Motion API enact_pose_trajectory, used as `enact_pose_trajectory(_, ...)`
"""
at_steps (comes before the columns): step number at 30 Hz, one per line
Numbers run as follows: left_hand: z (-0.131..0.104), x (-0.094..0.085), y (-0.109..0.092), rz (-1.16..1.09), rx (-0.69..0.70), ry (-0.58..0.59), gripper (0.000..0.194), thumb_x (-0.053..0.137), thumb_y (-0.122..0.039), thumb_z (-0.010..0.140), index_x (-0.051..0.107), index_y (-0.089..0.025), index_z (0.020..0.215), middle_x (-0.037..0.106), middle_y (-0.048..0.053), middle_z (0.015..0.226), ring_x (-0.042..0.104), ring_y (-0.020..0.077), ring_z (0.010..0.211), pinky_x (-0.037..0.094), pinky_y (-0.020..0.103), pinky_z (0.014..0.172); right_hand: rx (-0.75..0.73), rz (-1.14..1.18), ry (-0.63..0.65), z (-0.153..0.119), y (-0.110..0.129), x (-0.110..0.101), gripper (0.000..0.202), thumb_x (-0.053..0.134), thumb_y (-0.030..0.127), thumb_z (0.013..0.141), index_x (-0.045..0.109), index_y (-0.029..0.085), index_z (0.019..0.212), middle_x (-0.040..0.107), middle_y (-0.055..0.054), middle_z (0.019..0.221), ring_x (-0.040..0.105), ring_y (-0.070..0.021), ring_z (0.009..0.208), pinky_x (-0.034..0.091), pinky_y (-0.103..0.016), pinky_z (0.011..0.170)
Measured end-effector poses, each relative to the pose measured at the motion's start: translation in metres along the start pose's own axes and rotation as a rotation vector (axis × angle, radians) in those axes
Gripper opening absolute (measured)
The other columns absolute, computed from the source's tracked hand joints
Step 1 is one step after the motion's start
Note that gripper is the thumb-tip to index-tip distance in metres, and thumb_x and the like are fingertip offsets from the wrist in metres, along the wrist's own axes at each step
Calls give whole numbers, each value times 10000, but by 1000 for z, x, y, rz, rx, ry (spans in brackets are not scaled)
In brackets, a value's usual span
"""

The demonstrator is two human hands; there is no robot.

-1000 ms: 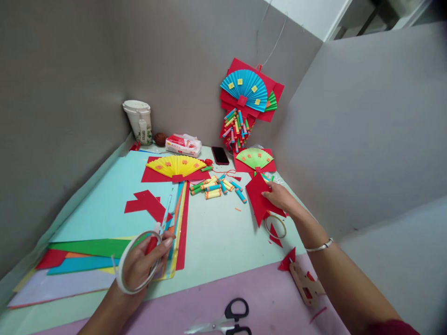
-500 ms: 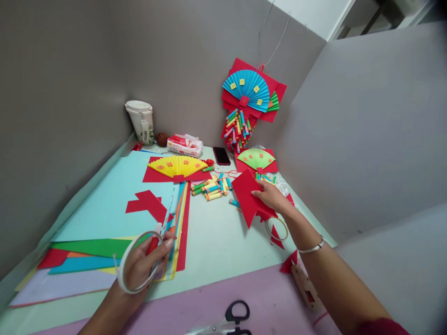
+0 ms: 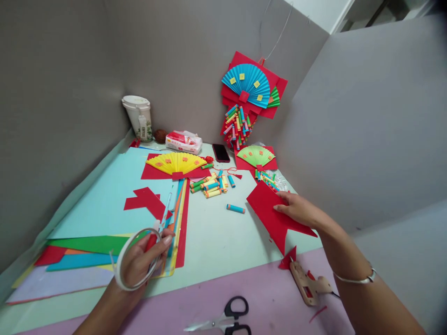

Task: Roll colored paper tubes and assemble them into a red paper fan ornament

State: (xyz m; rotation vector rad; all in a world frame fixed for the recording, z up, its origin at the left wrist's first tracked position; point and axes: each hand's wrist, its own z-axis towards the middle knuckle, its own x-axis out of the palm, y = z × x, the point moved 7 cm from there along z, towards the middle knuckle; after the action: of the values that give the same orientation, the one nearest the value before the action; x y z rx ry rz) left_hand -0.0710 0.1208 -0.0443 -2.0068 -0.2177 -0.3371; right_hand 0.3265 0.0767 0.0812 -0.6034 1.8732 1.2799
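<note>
My left hand (image 3: pixel 148 256) is closed around something red with a white tip, and a roll of white tape (image 3: pixel 120 267) hangs around its fingers. My right hand (image 3: pixel 296 207) pinches a red paper piece (image 3: pixel 270 209) with a notched lower end, held above the table's right side. A blue paper tube (image 3: pixel 235 208) lies left of that piece. Beyond it, several coloured tubes (image 3: pixel 211 186) form a pile. A yellow fan on red card (image 3: pixel 176 164) sits behind my left hand, and a light green fan (image 3: pixel 256 157) stands at the back right.
Scissors (image 3: pixel 226 321) and a glue gun (image 3: pixel 305 284) lie near the front edge. Stacked coloured paper (image 3: pixel 115 195) covers the left. A cup (image 3: pixel 139 118), a tissue pack (image 3: pixel 184 142) and a phone (image 3: pixel 220 153) are at the back. A blue fan decoration (image 3: pixel 249 86) hangs on the wall.
My right hand has moved right and toward me with the red paper, uncovering the blue tube and more of the tubes by the green fan. My left hand has hardly moved.
</note>
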Motion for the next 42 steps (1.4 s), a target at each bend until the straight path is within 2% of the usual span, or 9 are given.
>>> enact_pose_trajectory(3, -1, 2, -2, 20, 2, 21, 376, 882, -337, 539, 667, -183, 805, 525, -55, 541, 430, 62, 447, 334, 170, 414, -46, -169, -58, -3, -1, -6, 368, 646, 271, 788, 693, 222, 1150, 729, -109, 1110, 686, -274, 967, 501, -328, 799)
enact_pose_trajectory(7, -3, 4, -3, 29, 14, 32, 394, 892, -346, 531, 672, -171, 806, 542, -46, 573, 445, 65, 479, 356, 168, 438, -54, -261, -20, -8, -3, -2, 437, 636, 282, 801, 650, 227, 1235, 671, -128, 1244, 642, -305, 1095, 487, -358, 857)
enact_pose_trajectory(10, -3, 4, -3, 39, 25, 50, 385, 889, -353, 540, 662, -172, 792, 550, -42, 580, 440, 66, 480, 346, 169, 434, -65, -198, -15, -9, 2, 4, 404, 670, 263, 769, 685, 235, 1171, 698, -118, 1189, 655, -304, 1060, 495, -352, 838)
enact_pose_trajectory(14, -3, 5, -1, 73, 1, 70, 395, 871, -396, 565, 660, -180, 820, 487, -64, 503, 407, 62, 445, 308, 163, 417, -85, 18, 0, -9, 15, 10, 281, 693, 296, 755, 734, 244, 1027, 750, -82, 1000, 694, -271, 871, 524, -338, 732)
enact_pose_trajectory(18, -3, 4, -2, 70, 9, 39, 427, 877, -392, 538, 660, -180, 838, 502, -62, 519, 422, 65, 459, 324, 165, 431, -73, 110, 61, -14, 20, 10, 310, 667, 317, 788, 705, 226, 1082, 748, -60, 945, 694, -236, 791, 536, -323, 688)
enact_pose_trajectory(24, -5, 7, -4, 72, -5, 16, 434, 866, -387, 509, 655, -176, 823, 469, -73, 483, 401, 65, 425, 296, 173, 406, -91, -101, 140, -15, 14, 19, 421, 612, 354, 848, 627, 217, 1246, 684, -94, 1203, 638, -285, 1080, 501, -358, 889)
enact_pose_trajectory(29, -6, 8, -1, 51, -1, 33, 384, 856, -366, 547, 640, -182, 805, 446, -82, 480, 368, 52, 404, 267, 172, 392, -113, -260, 113, -2, 24, 37, 515, 568, 366, 876, 538, 181, 1356, 582, -137, 1367, 538, -309, 1249, 426, -395, 1000)
enact_pose_trajectory(34, -1, 4, 3, 18, 1, 31, 395, 867, -347, 542, 627, -185, 811, 457, -85, 492, 371, 49, 401, 271, 177, 395, -159, -246, 83, 17, 41, 43, 460, 567, 356, 877, 571, 189, 1306, 644, -124, 1276, 599, -291, 1160, 452, -352, 942)
enact_pose_trajectory(42, -4, 5, 2, 91, -17, 8, 445, 865, -404, 518, 628, -175, 818, 551, -47, 575, 401, 51, 431, 288, 173, 407, -36, -183, -2, 36, 22, 35, 423, 567, 359, 873, 582, 203, 1266, 707, -85, 1128, 681, -238, 929, 492, -286, 750)
